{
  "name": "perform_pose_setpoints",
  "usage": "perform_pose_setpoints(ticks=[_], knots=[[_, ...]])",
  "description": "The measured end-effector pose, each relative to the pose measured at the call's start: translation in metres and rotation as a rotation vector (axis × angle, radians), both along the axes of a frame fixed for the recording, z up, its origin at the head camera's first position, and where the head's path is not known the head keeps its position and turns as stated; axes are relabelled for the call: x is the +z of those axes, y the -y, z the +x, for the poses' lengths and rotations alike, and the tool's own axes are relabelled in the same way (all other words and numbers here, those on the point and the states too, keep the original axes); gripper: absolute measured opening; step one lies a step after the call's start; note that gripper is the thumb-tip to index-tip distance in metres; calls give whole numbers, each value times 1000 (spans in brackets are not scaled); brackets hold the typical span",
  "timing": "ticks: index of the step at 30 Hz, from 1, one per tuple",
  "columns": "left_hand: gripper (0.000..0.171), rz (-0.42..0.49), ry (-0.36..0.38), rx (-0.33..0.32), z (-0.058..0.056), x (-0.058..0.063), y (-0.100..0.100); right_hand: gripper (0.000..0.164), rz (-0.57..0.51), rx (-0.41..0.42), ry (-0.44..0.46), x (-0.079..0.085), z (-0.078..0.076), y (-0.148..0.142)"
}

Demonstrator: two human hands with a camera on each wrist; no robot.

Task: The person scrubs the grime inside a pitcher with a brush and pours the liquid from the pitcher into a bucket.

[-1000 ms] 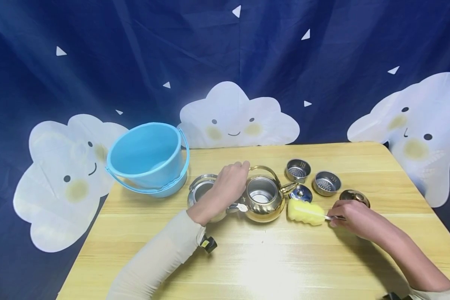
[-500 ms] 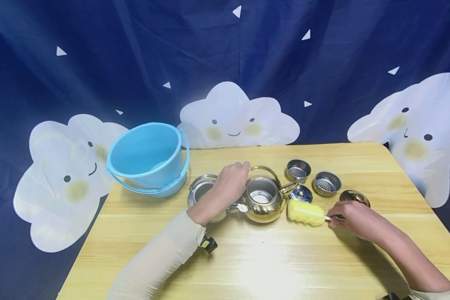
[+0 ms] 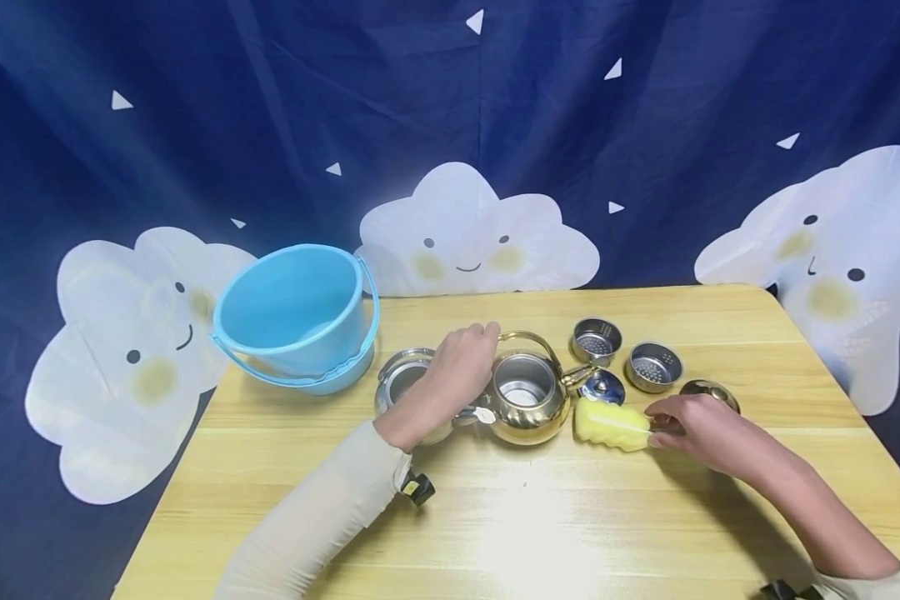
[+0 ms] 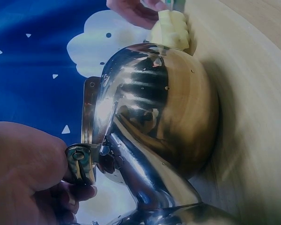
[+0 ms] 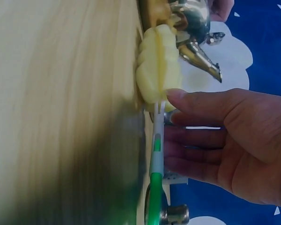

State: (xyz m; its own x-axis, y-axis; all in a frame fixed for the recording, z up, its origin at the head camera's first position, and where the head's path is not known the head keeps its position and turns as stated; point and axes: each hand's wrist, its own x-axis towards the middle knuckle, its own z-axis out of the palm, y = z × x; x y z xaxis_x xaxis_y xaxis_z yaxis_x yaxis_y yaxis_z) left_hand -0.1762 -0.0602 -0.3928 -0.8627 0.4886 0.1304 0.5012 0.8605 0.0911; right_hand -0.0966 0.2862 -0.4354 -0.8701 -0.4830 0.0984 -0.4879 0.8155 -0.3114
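My left hand grips the arched handle of a shiny gold kettle, which stands lidless on the table with its spout to the right. Left of it, partly hidden under my left arm, is a silver kettle, also lidless. A yellow sponge brush lies on the table just right of the gold kettle. Its white and green handle shows in the right wrist view. Beside that handle is my right hand, thumb and fingers spread apart, the thumb tip right at the sponge's base.
Two perforated metal strainers stand behind the brush. A silver lid lies by the gold spout, and a gold lid lies beyond my right hand. At the back left stands a blue bucket. A blue cloud-print curtain hangs behind the table.
My right hand has loosened from the brush handle, its thumb and fingers parting, and has shifted slightly left. The brush stays in place. My left hand keeps its grip on the kettle handle.
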Motion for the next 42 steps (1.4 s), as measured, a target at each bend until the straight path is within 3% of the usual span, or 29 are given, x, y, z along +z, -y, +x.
perform_pose_setpoints(ticks=[4, 12, 23, 30, 36, 42], knots=[[14, 2, 4, 4, 0, 0, 0, 43, 4, -36, 33, 5, -2, 6], [13, -4, -2, 3, 1, 0, 0, 45, -29, -90, 85, 18, -8, 18], [10, -17, -36, -18, 0, -1, 1, 55, -210, -192, 195, 28, -20, 38], [10, -23, -46, -17, 0, -1, 1, 58, -304, -217, 210, 27, -31, 50], [10, -29, -40, -10, 0, -1, 0, 58, -375, -244, 291, 24, -39, 58], [9, -23, -19, -5, 0, 0, 1, 55, -373, -260, 325, 22, -45, 66]])
